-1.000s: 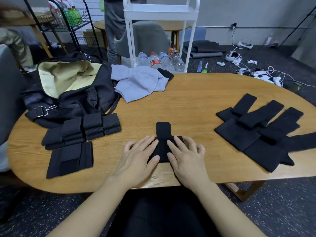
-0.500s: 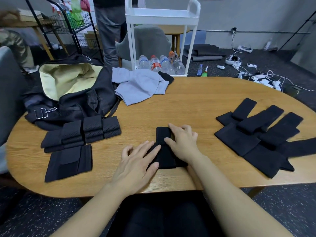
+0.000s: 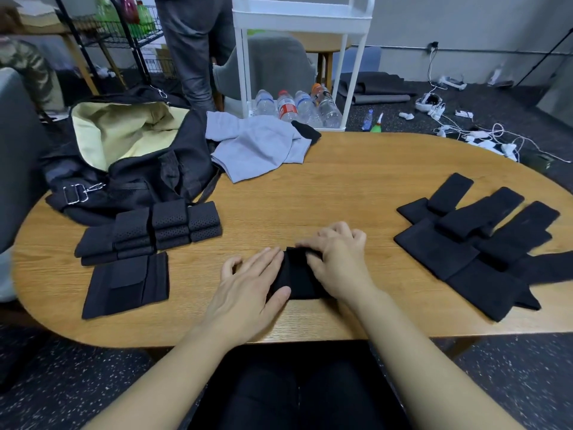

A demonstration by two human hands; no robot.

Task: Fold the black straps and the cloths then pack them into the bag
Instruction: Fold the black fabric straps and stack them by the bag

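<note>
A black strap (image 3: 296,279) lies folded near the table's front edge. My left hand (image 3: 249,285) rests flat on its left side with straight fingers. My right hand (image 3: 338,262) has its fingers curled over the strap's folded-down top flap, pinching it. A stack of folded perforated straps (image 3: 161,228) and a flat folded strap (image 3: 127,283) lie at the left. Several unfolded black straps (image 3: 477,243) are spread at the right. A grey cloth (image 3: 254,144) lies at the back beside the open black bag (image 3: 133,169) with pale lining.
The oval wooden table (image 3: 341,187) carries everything. Behind it stand a white cart (image 3: 302,32) with water bottles, a grey chair and a person's legs (image 3: 192,48). A black wire rack stands back left. Cables lie on the floor at the right.
The strap's upright top flap has been folded down toward me by my right hand. My left hand stayed pressed on the strap's left side.
</note>
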